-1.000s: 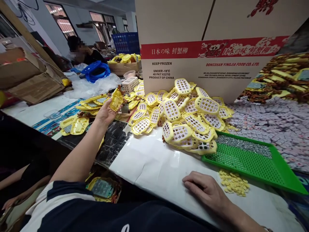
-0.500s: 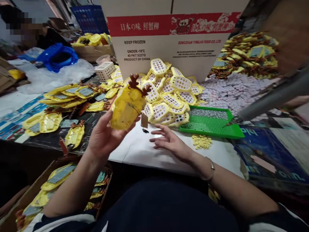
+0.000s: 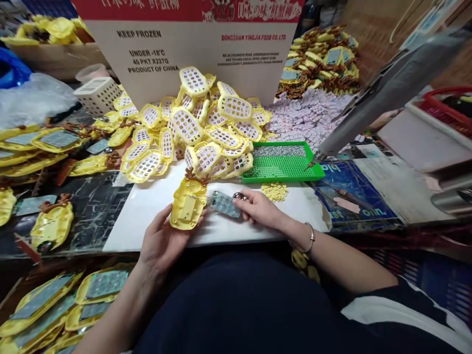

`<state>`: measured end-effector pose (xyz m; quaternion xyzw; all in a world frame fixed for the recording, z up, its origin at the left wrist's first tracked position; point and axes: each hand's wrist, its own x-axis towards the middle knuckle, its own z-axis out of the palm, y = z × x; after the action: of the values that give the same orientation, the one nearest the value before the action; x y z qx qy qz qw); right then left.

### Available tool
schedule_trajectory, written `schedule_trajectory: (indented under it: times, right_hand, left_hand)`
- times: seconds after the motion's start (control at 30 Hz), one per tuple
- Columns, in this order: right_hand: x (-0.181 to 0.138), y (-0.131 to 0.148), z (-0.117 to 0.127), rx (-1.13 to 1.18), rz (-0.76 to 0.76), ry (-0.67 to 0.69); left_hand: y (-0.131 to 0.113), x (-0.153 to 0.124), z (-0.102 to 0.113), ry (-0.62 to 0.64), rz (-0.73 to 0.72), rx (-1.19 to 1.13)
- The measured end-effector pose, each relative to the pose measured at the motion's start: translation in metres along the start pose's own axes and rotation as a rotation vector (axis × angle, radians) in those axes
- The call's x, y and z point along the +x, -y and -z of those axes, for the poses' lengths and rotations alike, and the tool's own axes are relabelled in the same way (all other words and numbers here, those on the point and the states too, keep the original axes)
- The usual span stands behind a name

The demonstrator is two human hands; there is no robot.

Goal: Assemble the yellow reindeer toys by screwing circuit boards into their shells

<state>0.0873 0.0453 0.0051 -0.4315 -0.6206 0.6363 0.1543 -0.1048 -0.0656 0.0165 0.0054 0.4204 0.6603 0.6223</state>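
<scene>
My left hand (image 3: 162,241) is closed around a yellow plastic toy shell (image 3: 188,204) with brown antlers, its hollow inside facing up. Thin wires run from the shell to a grey-green circuit board (image 3: 224,204). My right hand (image 3: 260,210) pinches the board's right end, where a small round metal part, perhaps a speaker, shows by the fingertips. Both hands are above the white sheet (image 3: 147,216). Just beyond them lies a heap of yellow shells with white, hole-filled faces (image 3: 210,125).
A green tray (image 3: 283,167) holding small screws stands right of the heap, with a grey powered screwdriver (image 3: 346,113) slanting above it. Small yellow pieces (image 3: 274,191) lie before the tray. A printed carton (image 3: 191,44) stands behind. Wired shells (image 3: 53,223) fill the left side and a lower box.
The shell has come down and turned so its inside faces up. My right hand has taken hold of the circuit board. The view has shifted to the right and down.
</scene>
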Motion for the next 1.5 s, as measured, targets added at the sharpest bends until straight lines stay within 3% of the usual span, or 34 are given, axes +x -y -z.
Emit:
schedule_trajectory:
  times: [0.17, 0.33, 0.57, 0.73, 0.8, 0.93, 1.0, 1.13, 1.23, 1.33, 1.5]
  right_hand:
    - [0.0, -0.01, 0.01, -0.717, 0.363, -0.348]
    - [0.006, -0.021, 0.009, -0.955, 0.636, -0.275]
    - [0.025, -0.006, 0.005, -1.247, 0.514, -0.14]
    - [0.03, 0.006, 0.004, -1.256, 0.454, -0.119]
    - [0.029, 0.006, 0.005, -1.218, 0.45, -0.16]
    - [0.027, 0.004, 0.007, -1.234, 0.395, -0.221]
    - [0.026, 0.002, 0.007, -1.275, 0.403, -0.227]
    - [0.027, -0.002, 0.007, -1.335, 0.462, -0.198]
    - [0.03, -0.006, 0.009, -1.282, 0.504, -0.162]
    - [0.032, -0.009, 0.013, -1.221, 0.543, -0.143]
    - [0.018, -0.013, 0.017, -1.108, 0.588, -0.09]
  left_hand:
    - [0.004, -0.002, 0.002, -0.021, 0.033, 0.087]
    - [-0.003, -0.005, 0.006, -0.032, 0.113, 0.196]
    - [-0.005, -0.003, 0.013, 0.025, 0.05, 0.384]
    - [-0.009, -0.003, 0.021, -0.005, -0.02, 0.513]
    - [-0.013, -0.003, 0.03, -0.027, -0.181, 0.74]
    - [-0.012, -0.002, 0.042, -0.175, -0.863, 1.315]
    - [-0.004, 0.0, 0.038, -0.069, -1.101, 1.539]
    - [0.022, 0.014, 0.008, 0.403, -1.285, 1.883]
    - [0.038, 0.028, -0.016, 0.566, -1.169, 2.136]
    - [0.043, 0.034, -0.027, 0.638, -1.037, 2.236]
    - [0.03, 0.02, -0.014, 0.878, -0.974, 2.18]
